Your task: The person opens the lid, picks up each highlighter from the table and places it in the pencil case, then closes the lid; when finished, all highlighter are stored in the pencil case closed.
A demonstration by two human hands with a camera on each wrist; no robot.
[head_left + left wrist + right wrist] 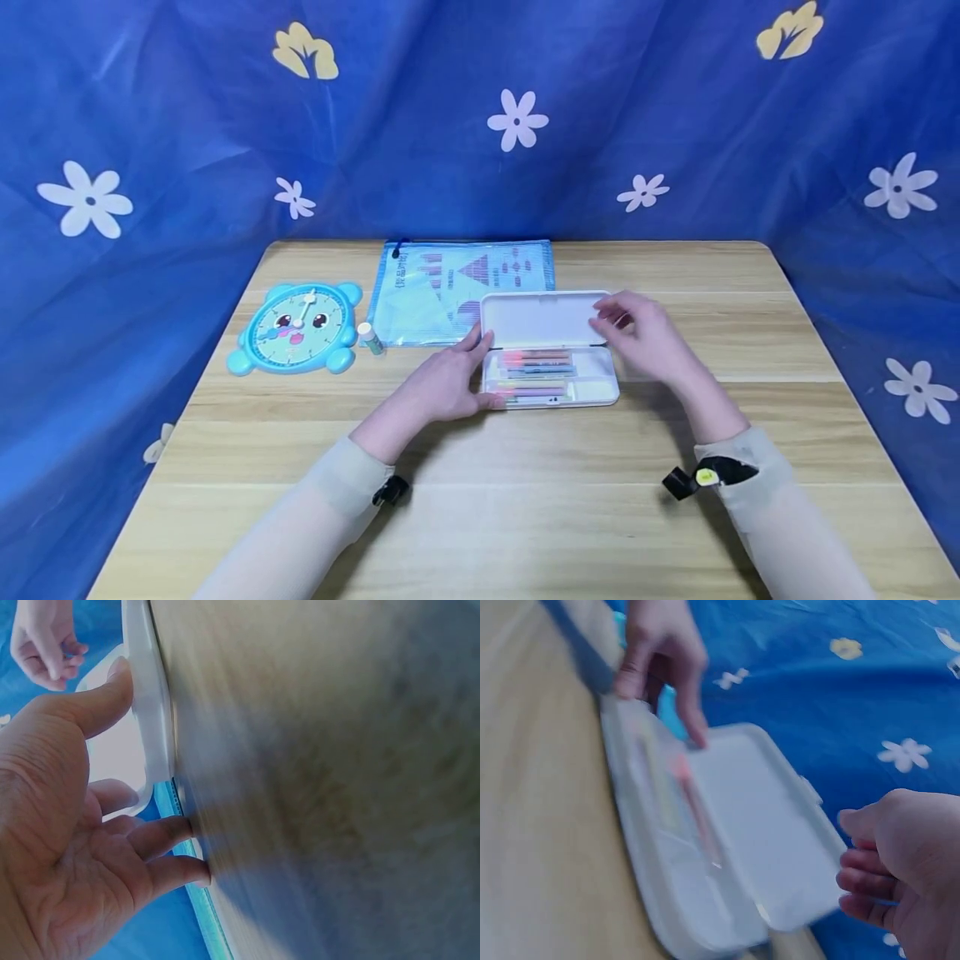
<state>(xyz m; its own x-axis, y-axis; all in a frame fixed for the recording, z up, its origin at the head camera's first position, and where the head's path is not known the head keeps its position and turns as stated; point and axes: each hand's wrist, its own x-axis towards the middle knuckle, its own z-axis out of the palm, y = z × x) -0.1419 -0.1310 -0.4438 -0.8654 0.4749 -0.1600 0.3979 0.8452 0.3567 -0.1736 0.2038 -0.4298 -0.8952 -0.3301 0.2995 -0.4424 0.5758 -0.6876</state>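
A white pencil case (551, 401) lies opened on the table, its lid (543, 321) raised at the back. Several coloured pens (536, 365) sit inside, in two groups. My left hand (452, 379) grips the case's left end, thumb at the front edge and fingers toward the back. In the left wrist view, the thumb (109, 701) presses on the case's side. Beside the lid's right edge is my right hand (637, 333), its fingers loosely bent. In the right wrist view, those fingertips (847, 879) are close to the lid's rim; contact is unclear.
Behind the case lies a blue zip pouch (420, 300) with printed sheets inside. A small capped tube (371, 338) stands left of it, next to a blue toy clock (296, 329). A blue flowered cloth (450, 167) hangs behind the wooden table (525, 517).
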